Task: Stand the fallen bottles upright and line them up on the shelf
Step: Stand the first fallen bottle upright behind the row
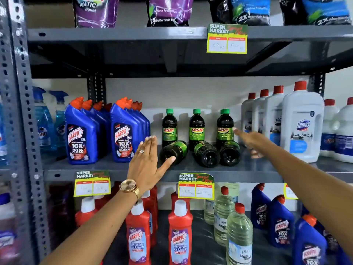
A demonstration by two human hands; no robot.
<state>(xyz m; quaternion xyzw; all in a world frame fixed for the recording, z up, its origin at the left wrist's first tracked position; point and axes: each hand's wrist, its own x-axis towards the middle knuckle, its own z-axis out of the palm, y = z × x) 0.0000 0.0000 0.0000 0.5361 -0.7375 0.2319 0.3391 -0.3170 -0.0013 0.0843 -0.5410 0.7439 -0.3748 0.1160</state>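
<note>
On the middle shelf point(248, 170), three dark Sunny bottles with green caps stand upright at the back point(169, 129) point(196, 129) point(225, 129). In front of them three more lie on their sides, bases toward me: left fallen bottle point(174, 152), middle fallen bottle point(206, 153), right fallen bottle point(230, 153). My left hand point(147, 161), open with fingers straight, is just left of the left fallen bottle, thumb at its base. My right hand point(250, 142) reaches in from the right, open, fingertips beside the right upright bottle.
Blue Harpic bottles point(81, 134) stand left of the Sunny bottles and white Domex jugs point(301, 123) right. Detergent pouches point(168, 12) fill the shelf above. Red Harpic bottles point(180, 236) and clear bottles point(238, 236) stand below. A grey upright post point(21, 111) is at left.
</note>
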